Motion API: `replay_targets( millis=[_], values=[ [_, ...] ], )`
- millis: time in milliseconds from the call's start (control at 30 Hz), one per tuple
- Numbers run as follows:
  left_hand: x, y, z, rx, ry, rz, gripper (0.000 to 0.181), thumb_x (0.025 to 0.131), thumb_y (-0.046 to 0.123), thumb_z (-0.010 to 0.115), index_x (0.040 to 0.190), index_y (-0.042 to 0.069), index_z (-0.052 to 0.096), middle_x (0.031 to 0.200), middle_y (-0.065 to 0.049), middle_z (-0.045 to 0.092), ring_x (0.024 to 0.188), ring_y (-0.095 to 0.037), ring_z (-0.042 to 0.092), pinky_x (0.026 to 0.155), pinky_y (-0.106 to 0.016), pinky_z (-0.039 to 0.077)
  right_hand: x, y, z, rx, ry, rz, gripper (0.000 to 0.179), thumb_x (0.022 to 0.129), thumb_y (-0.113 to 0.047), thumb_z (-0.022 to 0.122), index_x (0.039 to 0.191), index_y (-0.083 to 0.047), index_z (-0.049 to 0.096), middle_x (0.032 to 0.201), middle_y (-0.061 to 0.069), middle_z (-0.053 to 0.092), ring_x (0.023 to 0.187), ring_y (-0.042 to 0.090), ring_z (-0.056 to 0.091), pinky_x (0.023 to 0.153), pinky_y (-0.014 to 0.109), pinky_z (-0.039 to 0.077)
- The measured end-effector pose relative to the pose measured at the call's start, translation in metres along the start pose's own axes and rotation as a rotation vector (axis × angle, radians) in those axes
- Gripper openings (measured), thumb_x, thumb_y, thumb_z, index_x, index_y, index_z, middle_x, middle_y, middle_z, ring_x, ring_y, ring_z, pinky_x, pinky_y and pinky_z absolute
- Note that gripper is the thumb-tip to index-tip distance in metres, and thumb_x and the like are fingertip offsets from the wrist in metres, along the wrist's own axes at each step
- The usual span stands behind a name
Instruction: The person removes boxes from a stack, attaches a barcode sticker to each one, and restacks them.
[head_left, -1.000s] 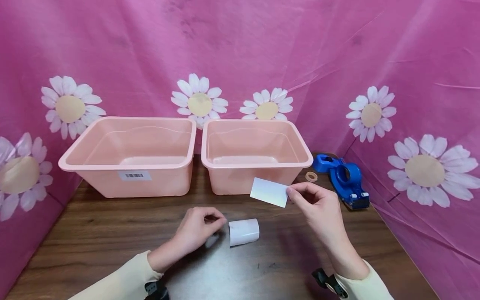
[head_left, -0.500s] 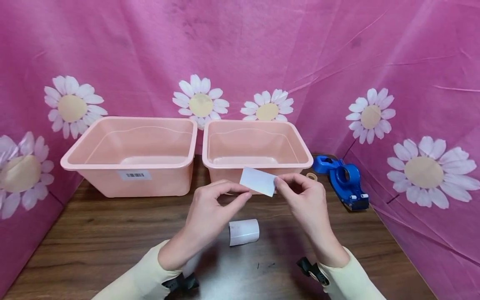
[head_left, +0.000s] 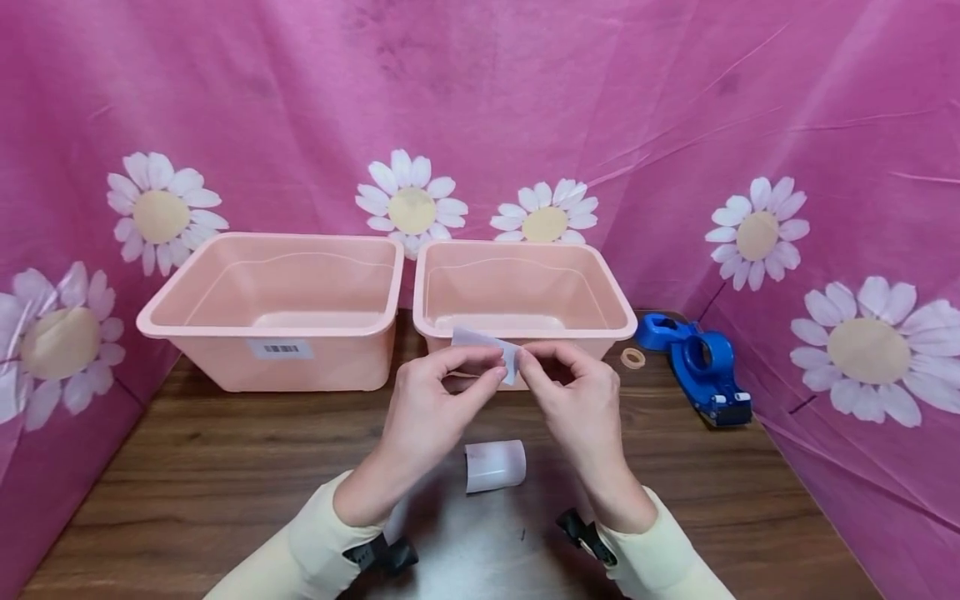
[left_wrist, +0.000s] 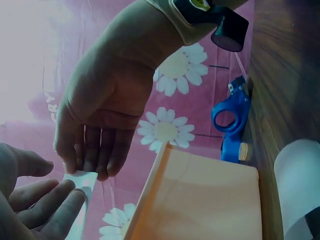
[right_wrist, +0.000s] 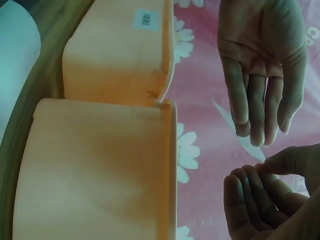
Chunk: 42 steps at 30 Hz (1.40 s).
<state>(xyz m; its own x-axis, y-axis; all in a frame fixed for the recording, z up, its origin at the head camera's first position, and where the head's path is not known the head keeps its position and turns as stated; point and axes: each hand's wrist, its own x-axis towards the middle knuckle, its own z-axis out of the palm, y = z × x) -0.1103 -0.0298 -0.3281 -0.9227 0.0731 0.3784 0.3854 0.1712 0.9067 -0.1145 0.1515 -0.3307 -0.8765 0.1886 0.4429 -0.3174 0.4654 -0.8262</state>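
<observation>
In the head view a small white label [head_left: 474, 336], bent near its right end, is in front of the right-hand bin. My right hand [head_left: 579, 404] pinches its right end between thumb and forefinger. My left hand [head_left: 426, 408] is close beside it, fingertips near the bent part and partly covering the label. In the left wrist view, the left thumb stands apart from fairly straight fingers [left_wrist: 50, 212], which lie in front of the label. On the table below the hands lies a curled white sheet or roll [head_left: 495, 467].
Two pink plastic bins stand at the back, the left bin [head_left: 217, 358] bearing a barcode sticker [head_left: 281, 348] and the right bin [head_left: 525, 332] without a visible one. A blue tape dispenser [head_left: 705, 375] and a small tan ring [head_left: 633, 358] are at the right. A pink flowered cloth [head_left: 480, 100] hangs behind.
My left hand has risen from beside the curled white sheet to the label. The right hand has brought the label leftward, and the label, flat before, is now bent.
</observation>
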Motion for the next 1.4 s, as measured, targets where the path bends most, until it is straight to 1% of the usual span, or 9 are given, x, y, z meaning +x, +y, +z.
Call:
replay_targets(
  millis=[167,300,400,600,767,933,1033,1233,1400],
  values=[
    [0.001,-0.002,0.001,0.048,0.022,0.039,0.022,0.097,0.012,0.088,0.119,0.013,0.088,0.112,-0.005,0.087,0.096,-0.018,0.085,0.085,-0.025,0.069,-0.002,0.0,0.003,0.013,0.007,-0.019,0.004,0.098,-0.013,0.086,0.1,-0.015,0.09,0.094,0.004,0.085,0.079,0.005,0.069,0.07,0.013,0.056],
    [0.001,-0.004,0.001,0.083,0.033,0.071,0.022,0.097,0.013,0.088,0.119,0.014,0.089,0.115,-0.004,0.087,0.099,-0.017,0.084,0.086,-0.027,0.07,-0.003,-0.001,0.004,0.029,-0.021,-0.033,0.004,0.099,-0.019,0.088,0.101,-0.016,0.09,0.097,0.003,0.086,0.081,0.003,0.072,0.071,0.013,0.057],
    [0.002,-0.005,0.001,0.096,0.032,0.082,0.022,0.097,0.013,0.089,0.119,0.014,0.089,0.116,-0.002,0.087,0.103,-0.017,0.084,0.087,-0.029,0.07,-0.004,-0.002,0.005,0.04,-0.037,-0.046,0.006,0.1,-0.022,0.088,0.101,-0.016,0.09,0.099,0.002,0.086,0.082,0.003,0.073,0.071,0.014,0.059],
    [0.003,-0.007,0.001,0.105,0.019,0.1,0.022,0.098,0.013,0.087,0.119,0.014,0.089,0.114,0.0,0.087,0.104,-0.016,0.083,0.087,-0.027,0.07,-0.006,-0.003,0.007,0.069,-0.047,-0.079,0.005,0.099,-0.014,0.087,0.103,-0.012,0.09,0.104,0.002,0.086,0.088,0.002,0.074,0.076,0.013,0.061],
    [0.004,-0.007,0.0,0.112,0.035,0.119,0.021,0.098,0.012,0.087,0.119,0.014,0.089,0.114,-0.001,0.087,0.104,-0.017,0.083,0.084,-0.027,0.07,-0.007,-0.004,0.007,0.068,-0.052,-0.11,0.008,0.099,-0.012,0.087,0.107,-0.01,0.09,0.108,0.003,0.086,0.094,0.001,0.074,0.079,0.011,0.061],
    [0.005,-0.006,-0.002,0.115,0.045,0.134,0.021,0.097,0.011,0.088,0.117,0.014,0.089,0.114,-0.002,0.087,0.105,-0.018,0.082,0.082,-0.026,0.07,-0.008,-0.003,0.007,0.064,-0.058,-0.142,0.011,0.099,-0.01,0.087,0.109,-0.01,0.09,0.11,0.003,0.086,0.097,0.0,0.074,0.079,0.011,0.06],
    [0.004,-0.006,-0.002,0.125,0.052,0.139,0.021,0.096,0.011,0.088,0.117,0.014,0.089,0.114,-0.002,0.087,0.105,-0.017,0.082,0.081,-0.026,0.07,-0.009,-0.003,0.007,0.055,-0.064,-0.171,0.015,0.099,-0.009,0.086,0.113,-0.012,0.09,0.113,0.002,0.086,0.099,-0.001,0.074,0.079,0.01,0.06],
    [0.005,-0.006,-0.003,0.134,0.073,0.116,0.022,0.094,0.013,0.091,0.115,0.015,0.089,0.111,0.0,0.087,0.107,-0.015,0.081,0.083,-0.026,0.069,-0.01,-0.001,0.009,0.035,-0.076,-0.239,0.02,0.1,-0.004,0.082,0.117,-0.012,0.089,0.114,0.003,0.086,0.104,0.002,0.075,0.082,0.01,0.061],
    [0.007,-0.007,-0.005,0.112,0.08,0.104,0.021,0.093,0.01,0.09,0.113,0.015,0.09,0.109,-0.002,0.087,0.106,-0.017,0.081,0.084,-0.031,0.071,-0.011,-0.001,0.009,0.044,-0.077,-0.253,0.02,0.1,-0.003,0.083,0.117,-0.012,0.089,0.114,0.003,0.086,0.102,0.002,0.075,0.082,0.011,0.062]
  ],
)
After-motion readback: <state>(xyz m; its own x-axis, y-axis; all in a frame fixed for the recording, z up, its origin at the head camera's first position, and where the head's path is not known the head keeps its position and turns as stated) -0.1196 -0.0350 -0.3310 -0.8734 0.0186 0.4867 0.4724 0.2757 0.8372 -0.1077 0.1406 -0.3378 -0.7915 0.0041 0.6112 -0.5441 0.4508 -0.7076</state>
